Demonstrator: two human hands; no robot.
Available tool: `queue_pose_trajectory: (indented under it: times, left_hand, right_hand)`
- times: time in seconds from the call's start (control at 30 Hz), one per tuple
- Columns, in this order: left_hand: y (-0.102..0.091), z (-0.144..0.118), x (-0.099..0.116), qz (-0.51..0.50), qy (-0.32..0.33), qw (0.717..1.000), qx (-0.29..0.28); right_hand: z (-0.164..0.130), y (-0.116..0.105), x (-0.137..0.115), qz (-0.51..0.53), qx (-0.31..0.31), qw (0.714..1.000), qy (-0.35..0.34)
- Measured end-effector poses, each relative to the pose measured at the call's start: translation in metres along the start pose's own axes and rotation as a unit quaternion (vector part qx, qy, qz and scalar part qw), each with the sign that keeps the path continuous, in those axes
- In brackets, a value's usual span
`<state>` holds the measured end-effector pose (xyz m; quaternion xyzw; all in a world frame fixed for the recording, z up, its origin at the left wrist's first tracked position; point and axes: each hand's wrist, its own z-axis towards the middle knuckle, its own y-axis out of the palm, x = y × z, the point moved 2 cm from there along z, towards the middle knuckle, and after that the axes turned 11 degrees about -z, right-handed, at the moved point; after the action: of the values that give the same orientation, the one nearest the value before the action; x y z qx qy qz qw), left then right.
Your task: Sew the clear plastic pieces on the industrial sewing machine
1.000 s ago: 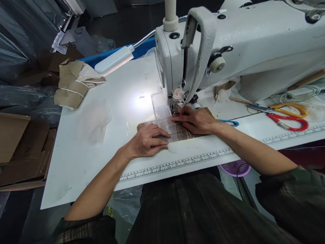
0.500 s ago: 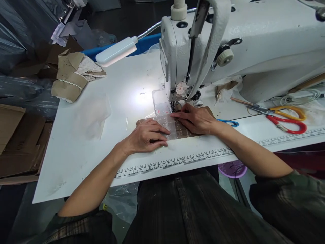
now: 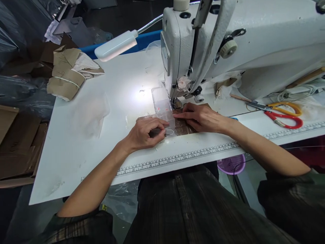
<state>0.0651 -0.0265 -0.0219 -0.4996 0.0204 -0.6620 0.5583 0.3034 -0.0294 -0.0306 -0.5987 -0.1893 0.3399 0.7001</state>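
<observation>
My left hand [image 3: 149, 133] is in front of the sewing machine's needle area, thumb and forefinger pinched on the edge of a thin sheer fabric piece [image 3: 170, 132]. A small fold of that fabric curls up at the fingertips. My right hand [image 3: 198, 117] lies with fingers stretched out on a brown board [image 3: 183, 126] covered in clear tape, its forefinger pointing left beside the fabric. Just behind the fingertips is the presser foot [image 3: 174, 103] of the sewing machine [image 3: 175, 44]. Some of the fabric is hidden under my left hand.
Scissors [image 3: 283, 115] with red and yellow handles lie at the right. A sheer cloth [image 3: 90, 117] and a tied brown bundle [image 3: 67, 71] lie on the left of the white table [image 3: 68, 173]. A lamp [image 3: 116, 45] lights it. A printed ruler [image 3: 177, 158] follows the front edge.
My left hand's fingers have gone from lying flat on the fabric to a pinch, curling up its edge. My right hand stays on the brown board, fingers stretched. The view has shifted slightly.
</observation>
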Motion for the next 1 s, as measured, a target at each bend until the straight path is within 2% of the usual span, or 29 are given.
queue_pose_trajectory:
  times: [0.13, 0.2, 0.33, 0.4, 0.6, 0.7, 0.83, 1.0]
  left_hand:
    - [0.002, -0.001, -0.001, 0.003, 0.025, 1.000, -0.017]
    - [0.002, -0.001, -0.002, 0.007, 0.009, 1.000, -0.007]
    - [-0.003, -0.003, -0.005, 0.021, -0.069, 0.990, 0.124]
    - [-0.004, -0.003, -0.005, 0.017, -0.074, 0.987, 0.143]
    - [0.000, 0.000, -0.002, -0.022, 0.012, 1.000, 0.019]
    - [0.000, 0.001, -0.002, -0.028, 0.025, 0.999, -0.009]
    - [0.000, 0.001, -0.001, -0.032, 0.029, 0.998, -0.036]
    - [0.001, -0.001, -0.003, -0.039, 0.051, 0.997, -0.053]
  right_hand:
    - [-0.010, -0.002, -0.018, 0.052, 0.000, 0.998, -0.047]
    - [-0.013, 0.002, -0.024, 0.040, 0.009, 0.997, -0.062]
    - [-0.016, 0.011, -0.026, 0.023, 0.033, 0.997, -0.063]
    - [-0.017, 0.012, -0.025, 0.026, 0.036, 0.997, -0.061]
    - [-0.008, -0.002, -0.009, 0.121, 0.025, 0.992, -0.022]
    - [0.006, -0.006, 0.005, 0.082, 0.010, 0.997, 0.004]
    - [0.019, 0.000, 0.010, -0.006, -0.040, 0.999, 0.000]
    - [0.021, 0.009, 0.006, -0.076, -0.036, 0.996, 0.019]
